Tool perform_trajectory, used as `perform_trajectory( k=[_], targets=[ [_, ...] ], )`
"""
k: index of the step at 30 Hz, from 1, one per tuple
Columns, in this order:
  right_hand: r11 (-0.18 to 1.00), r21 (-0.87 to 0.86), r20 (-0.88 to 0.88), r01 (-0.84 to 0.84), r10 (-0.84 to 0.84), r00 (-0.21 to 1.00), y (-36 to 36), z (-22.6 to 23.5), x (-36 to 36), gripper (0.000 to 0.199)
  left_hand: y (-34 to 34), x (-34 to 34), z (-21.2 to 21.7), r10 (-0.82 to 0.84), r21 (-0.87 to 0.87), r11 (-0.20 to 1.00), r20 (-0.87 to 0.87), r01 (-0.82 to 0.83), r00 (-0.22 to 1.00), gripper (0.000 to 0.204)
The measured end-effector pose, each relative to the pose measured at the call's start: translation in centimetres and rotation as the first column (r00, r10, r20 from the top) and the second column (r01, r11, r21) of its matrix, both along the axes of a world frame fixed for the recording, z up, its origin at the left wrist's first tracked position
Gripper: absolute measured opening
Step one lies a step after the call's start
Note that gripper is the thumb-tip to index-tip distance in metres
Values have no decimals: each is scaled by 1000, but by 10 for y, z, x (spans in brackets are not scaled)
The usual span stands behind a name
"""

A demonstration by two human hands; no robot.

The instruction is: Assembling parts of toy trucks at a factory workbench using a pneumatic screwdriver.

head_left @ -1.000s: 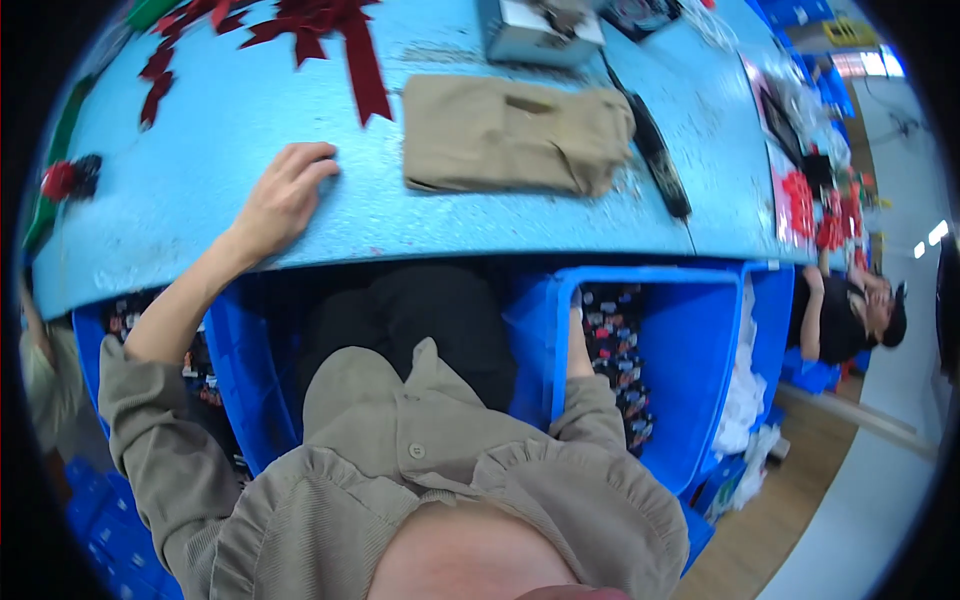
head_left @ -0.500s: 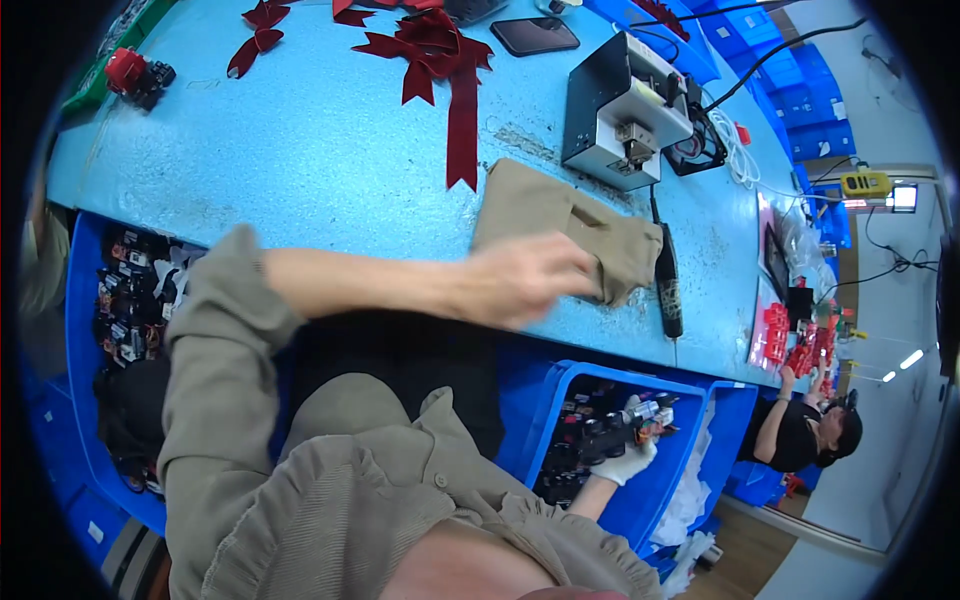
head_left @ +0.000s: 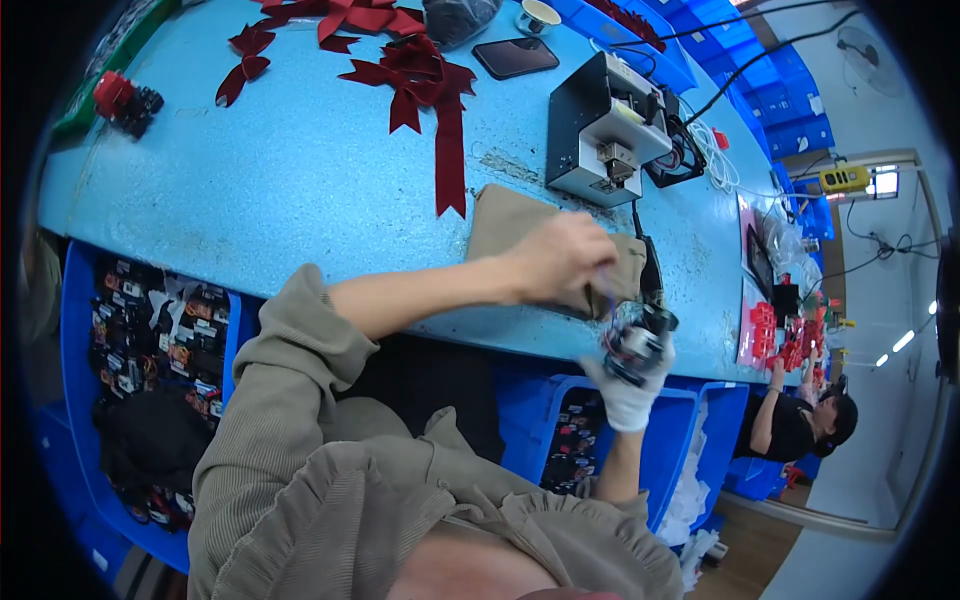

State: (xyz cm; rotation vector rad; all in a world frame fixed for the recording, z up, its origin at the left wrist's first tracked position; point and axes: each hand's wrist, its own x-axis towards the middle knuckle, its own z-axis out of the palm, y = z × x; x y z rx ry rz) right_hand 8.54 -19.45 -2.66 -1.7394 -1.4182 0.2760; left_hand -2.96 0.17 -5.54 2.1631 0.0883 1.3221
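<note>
My right hand [head_left: 630, 400], in a white glove, grips a small black-and-silver mechanical assembly [head_left: 636, 350] at the table's front edge. My bare left hand [head_left: 567, 255] is closed just above it, with fingertips pinched on thin bluish wires [head_left: 606, 288] that run down to the assembly. Motion blurs the wires and the assembly's details. Under my left hand lies a folded khaki cloth [head_left: 505, 222] on the blue table [head_left: 300, 180]. A black rod-like tool [head_left: 649, 270] sits beside the cloth, partly behind the assembly.
A boxy bench machine [head_left: 590, 130] stands behind the cloth, near a phone [head_left: 515, 57] and dark red ribbon bows [head_left: 420, 80]. Blue bins of similar parts flank me, left [head_left: 75, 350] and right [head_left: 680, 420]. A co-worker [head_left: 800, 425] sits at the far right by red parts [head_left: 765, 335].
My right hand has lifted the assembly out of the right bin to the table edge. My left hand has moved slightly right and closed on the wires.
</note>
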Motion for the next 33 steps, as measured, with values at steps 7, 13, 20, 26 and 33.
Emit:
perform_trajectory(
  k=[7,13,20,26,33],
  targets=[
    [991,102,731,-92,-11,683,26,-37,-15,59,58,-45,-4,-5,-19,1000,-495,-4,869,20],
    [976,143,607,163,-217,764,12,-77,-54,56,76,-40,-2,-91,-370,923,-489,-111,867,48],
    [908,290,278,302,-382,881,28,-110,-87,57,101,27,-33,325,-65,918,-443,-391,836,84],
    [935,161,325,315,-352,878,22,-116,-89,58,117,38,-21,75,-252,933,-559,-255,826,87],
    [946,153,358,287,-323,876,25,-115,-84,58,128,42,-24,22,-281,933,-576,-223,817,87]
  ],
)
